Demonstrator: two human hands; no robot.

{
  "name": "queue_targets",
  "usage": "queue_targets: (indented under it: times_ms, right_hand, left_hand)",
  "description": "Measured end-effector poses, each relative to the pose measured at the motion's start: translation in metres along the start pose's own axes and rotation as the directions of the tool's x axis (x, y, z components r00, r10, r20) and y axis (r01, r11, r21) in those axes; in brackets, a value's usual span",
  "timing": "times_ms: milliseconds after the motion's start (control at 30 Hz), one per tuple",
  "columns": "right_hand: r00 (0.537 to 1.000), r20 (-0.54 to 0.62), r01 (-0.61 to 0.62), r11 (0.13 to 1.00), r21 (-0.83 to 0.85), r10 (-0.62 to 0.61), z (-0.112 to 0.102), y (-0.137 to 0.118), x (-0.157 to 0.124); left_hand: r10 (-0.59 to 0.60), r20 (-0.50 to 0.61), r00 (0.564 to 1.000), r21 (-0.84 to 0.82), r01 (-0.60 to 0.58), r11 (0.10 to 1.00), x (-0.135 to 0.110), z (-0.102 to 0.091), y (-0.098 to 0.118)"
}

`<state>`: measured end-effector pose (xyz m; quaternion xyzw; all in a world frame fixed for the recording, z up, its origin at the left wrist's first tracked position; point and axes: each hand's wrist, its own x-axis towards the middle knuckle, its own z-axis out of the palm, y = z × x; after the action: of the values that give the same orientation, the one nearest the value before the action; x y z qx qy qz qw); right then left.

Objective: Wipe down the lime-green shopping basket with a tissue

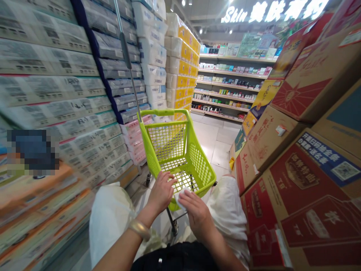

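A lime-green plastic shopping cart stands in the aisle right in front of me, with nothing visible inside its basket. My left hand rests with curled fingers on the cart's near rim. My right hand lies beside it at the near rim, pressing a small white cloth or tissue under its fingers. A gold bracelet circles my left wrist. My knees in white trousers frame the cart on both sides.
Stacked tissue-paper packs wall the left side, with yellow packs further back. Cardboard boxes pile up close on the right. Product shelves cross the far end. Tiled floor runs ahead past the cart.
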<state>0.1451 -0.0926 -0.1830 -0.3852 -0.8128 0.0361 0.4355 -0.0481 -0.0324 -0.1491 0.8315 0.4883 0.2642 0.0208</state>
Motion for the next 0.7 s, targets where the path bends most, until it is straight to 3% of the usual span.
queue_targets:
  times_ms: [67, 133, 200, 267, 367, 433, 533, 633, 700]
  right_hand:
    - [0.994, -0.082, -0.079, 0.996, -0.034, 0.076, -0.006, 0.012, -0.001]
    - [0.955, -0.233, -0.207, 0.975, -0.087, 0.182, -0.015, 0.03, -0.004]
    - [0.927, -0.301, -0.27, 0.956, -0.118, 0.225, -0.018, 0.038, -0.007]
    - [0.945, -0.264, -0.234, 0.964, -0.124, 0.196, -0.013, 0.031, -0.008]
    - [0.994, -0.092, -0.061, 0.996, -0.069, 0.054, 0.002, 0.007, -0.007]
    - [1.0, -0.027, -0.001, 0.999, -0.037, 0.0, 0.004, 0.002, -0.006]
    - [0.988, -0.125, -0.104, 0.991, -0.086, 0.092, -0.007, 0.021, -0.008]
    - [0.938, -0.293, -0.233, 0.964, -0.13, 0.187, -0.018, 0.039, -0.01]
    - [0.946, -0.269, -0.221, 0.968, -0.122, 0.183, -0.015, 0.032, -0.009]
  left_hand:
    - [0.004, 0.002, 1.0, 0.002, -0.004, 1.0, -0.001, -0.001, -0.001]
    - [0.005, -0.004, 1.0, 0.004, -0.005, 1.0, -0.001, -0.001, -0.001]
    - [0.0, -0.013, 1.0, 0.004, 0.0, 1.0, -0.001, 0.0, -0.002]
    - [-0.005, -0.02, 1.0, 0.003, 0.005, 1.0, 0.0, 0.001, -0.001]
    - [0.0, -0.025, 1.0, 0.001, 0.0, 1.0, 0.0, 0.002, -0.001]
    - [0.012, -0.025, 1.0, 0.001, -0.012, 1.0, -0.001, 0.001, -0.001]
    - [0.017, -0.031, 0.999, -0.001, -0.017, 1.0, -0.002, 0.001, -0.002]
    - [0.011, -0.04, 0.999, -0.006, -0.011, 1.0, -0.002, 0.003, -0.002]
    - [0.011, -0.045, 0.999, -0.01, -0.011, 1.0, -0.001, 0.004, -0.002]
